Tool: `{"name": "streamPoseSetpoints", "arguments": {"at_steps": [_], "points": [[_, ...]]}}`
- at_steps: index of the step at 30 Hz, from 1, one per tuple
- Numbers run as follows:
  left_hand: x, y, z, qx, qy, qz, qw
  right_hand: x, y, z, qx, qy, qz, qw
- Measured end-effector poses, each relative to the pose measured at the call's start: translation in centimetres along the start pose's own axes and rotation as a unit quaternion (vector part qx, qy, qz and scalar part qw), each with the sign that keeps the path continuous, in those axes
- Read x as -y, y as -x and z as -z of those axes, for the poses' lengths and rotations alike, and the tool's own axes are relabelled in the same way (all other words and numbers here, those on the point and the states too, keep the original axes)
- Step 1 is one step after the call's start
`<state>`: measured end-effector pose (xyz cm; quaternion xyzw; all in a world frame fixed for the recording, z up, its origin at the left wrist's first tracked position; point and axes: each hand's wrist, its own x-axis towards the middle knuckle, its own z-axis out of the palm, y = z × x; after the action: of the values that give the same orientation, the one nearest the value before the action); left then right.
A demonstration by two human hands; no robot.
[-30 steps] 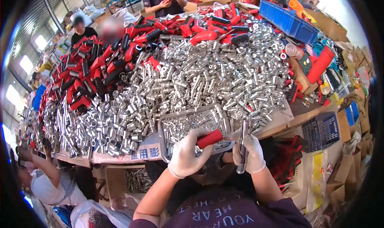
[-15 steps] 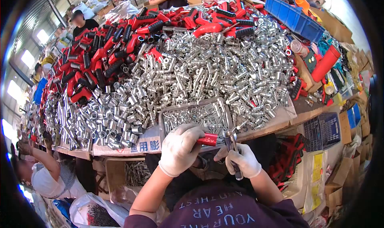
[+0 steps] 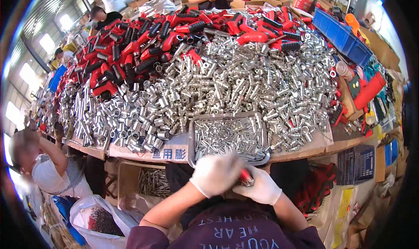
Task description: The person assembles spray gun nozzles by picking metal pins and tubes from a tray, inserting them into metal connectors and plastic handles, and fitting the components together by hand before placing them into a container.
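Note:
My left hand (image 3: 214,174), in a white glove, is over the front edge of the parts tray, its fingers smeared by motion. My right hand (image 3: 260,187), gloved too, is closed beside it. Between them shows a short red handle (image 3: 245,174) with a shiny round metal end, which lies against my right hand's fingers. Whether my left hand also grips it is hidden by blur. Just beyond both hands, the grey tray (image 3: 191,137) holds many small metal pins.
A large heap of chrome sockets and fittings (image 3: 227,78) covers the table, with red and black tool handles (image 3: 131,48) behind. A blue bin (image 3: 342,37) stands back right. Co-workers are at the left and far side; a white bag (image 3: 83,218) is below left.
The red handle has left its level pose in my left hand and now sits between both hands. The metal tool with a dark grip in my right hand no longer shows. The view has shifted.

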<state>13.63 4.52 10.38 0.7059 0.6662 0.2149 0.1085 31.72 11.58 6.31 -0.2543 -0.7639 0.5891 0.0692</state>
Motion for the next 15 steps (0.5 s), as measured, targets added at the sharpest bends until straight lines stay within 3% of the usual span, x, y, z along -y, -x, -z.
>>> {"name": "streamPoseSetpoints", "arguments": {"at_steps": [2,4,6,7,8,9,10,11,12,13,15], "points": [[-1.7,-0.2,-1.1,-0.024,0.064,0.134,0.989,1.0,-1.1,-1.0,-0.122,0.076,0.004,0.990],[-1.0,-1.0,-0.4,-0.023,0.079,0.146,0.986,2.0,-2.1,-0.9,-0.135,0.077,0.001,0.988],[-0.2,-1.6,0.8,-0.047,0.151,0.092,0.983,2.2,-3.2,-0.6,-0.157,0.088,0.010,0.984],[1.6,-2.1,1.6,-0.032,0.116,-0.002,0.993,2.4,-4.2,-0.3,-0.172,0.087,0.025,0.981],[4.2,-2.7,1.5,-0.032,0.029,-0.022,0.999,1.7,-5.4,-0.3,-0.206,0.089,0.004,0.975],[6.2,-4.0,1.4,-0.158,0.051,0.054,0.985,1.0,-6.0,0.0,-0.197,0.085,-0.019,0.976],[8.4,-5.3,2.0,-0.208,-0.021,0.178,0.962,0.7,-6.6,0.5,-0.190,0.081,-0.041,0.978],[11.6,-6.3,2.1,-0.224,-0.108,0.240,0.938,0.6,-6.8,0.4,-0.191,0.045,-0.051,0.979],[14.8,-6.5,1.4,-0.213,-0.184,0.257,0.925,0.4,-7.0,0.3,-0.192,0.045,-0.043,0.979],[17.7,-6.4,0.6,-0.115,-0.231,0.264,0.929,0.1,-7.0,0.2,-0.195,0.031,-0.030,0.980],[18.2,-6.3,0.0,-0.128,-0.229,0.238,0.935,-0.7,-7.2,-0.1,-0.199,0.029,-0.014,0.980]]}}
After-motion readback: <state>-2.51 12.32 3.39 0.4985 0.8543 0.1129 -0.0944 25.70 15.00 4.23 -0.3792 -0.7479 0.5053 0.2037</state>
